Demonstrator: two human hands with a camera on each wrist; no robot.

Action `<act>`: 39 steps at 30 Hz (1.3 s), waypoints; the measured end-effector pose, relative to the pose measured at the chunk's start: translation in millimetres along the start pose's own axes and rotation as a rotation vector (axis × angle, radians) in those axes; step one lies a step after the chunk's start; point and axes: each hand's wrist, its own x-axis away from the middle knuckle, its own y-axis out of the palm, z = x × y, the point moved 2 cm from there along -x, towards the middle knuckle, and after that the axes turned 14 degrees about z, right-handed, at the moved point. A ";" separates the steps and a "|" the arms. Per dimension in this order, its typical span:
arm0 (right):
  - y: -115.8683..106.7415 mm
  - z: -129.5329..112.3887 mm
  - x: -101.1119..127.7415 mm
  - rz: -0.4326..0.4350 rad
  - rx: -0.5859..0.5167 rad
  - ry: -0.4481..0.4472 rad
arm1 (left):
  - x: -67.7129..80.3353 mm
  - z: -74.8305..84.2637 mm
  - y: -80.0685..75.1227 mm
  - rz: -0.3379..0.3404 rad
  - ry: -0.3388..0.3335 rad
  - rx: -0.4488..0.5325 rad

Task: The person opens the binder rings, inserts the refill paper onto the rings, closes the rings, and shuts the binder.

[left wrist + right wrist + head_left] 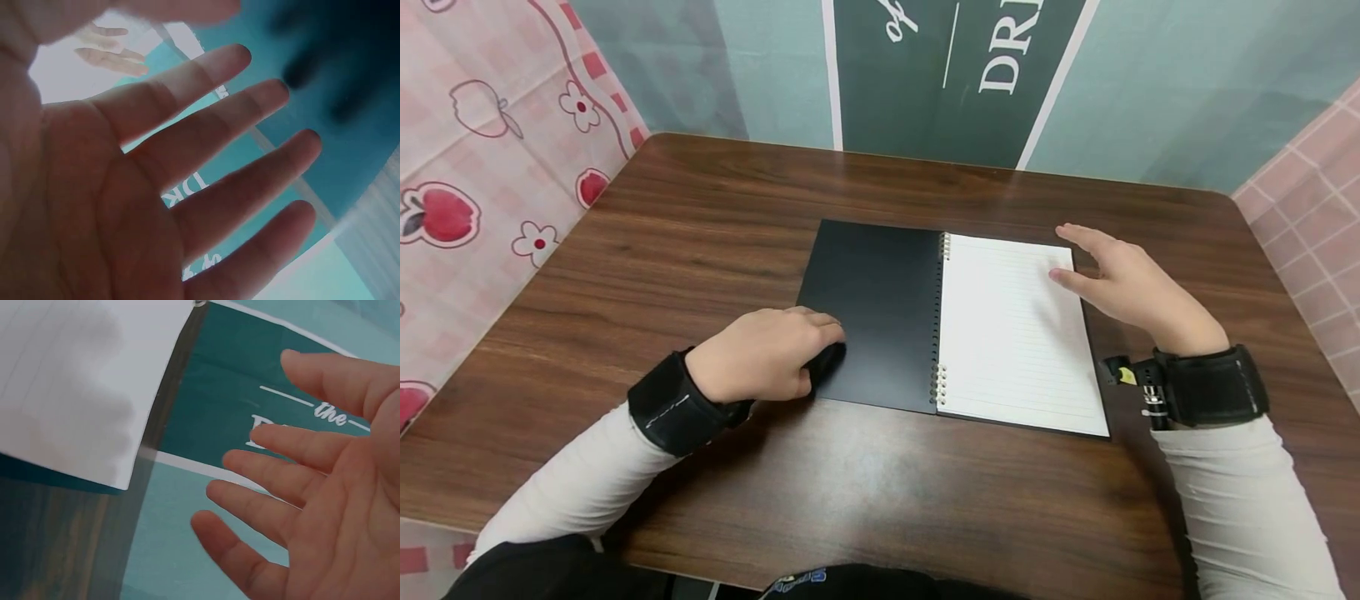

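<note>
while left hand point(763, 354) rests on notebook point(880, 312), right hand point(1123, 283) hovers.

banner lettering point(1009, 50) cut off at top edge, left wrist view blurred

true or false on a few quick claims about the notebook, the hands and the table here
1. The spiral notebook lies open on the wooden table. True.
2. The right hand grips a pen. False: its fingers are spread and hold nothing, at the right edge of the lined page.
3. The left hand rests at the corner of the black cover. True.
4. The page is full of handwriting. False: it shows only ruled lines.
5. Both wrists wear black straps. True.
</note>
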 end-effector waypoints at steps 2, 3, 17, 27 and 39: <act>2.5 2.8 -2.2 -0.029 0.006 0.013 | 2.4 0.2 0.9 -0.033 -0.018 -0.006; 3.6 4.2 -3.1 -0.043 0.011 0.016 | 3.7 0.3 1.2 -0.047 -0.025 -0.008; 21.3 22.0 -7.9 -0.182 0.056 0.037 | 14.9 4.1 7.5 -0.080 0.007 -0.129; 26.5 23.2 -9.0 -0.232 0.068 0.022 | 11.6 1.6 5.4 -0.105 0.183 -0.194; 26.3 20.8 -10.8 -0.217 0.127 -0.007 | 10.8 -0.1 8.6 -0.101 0.279 -0.233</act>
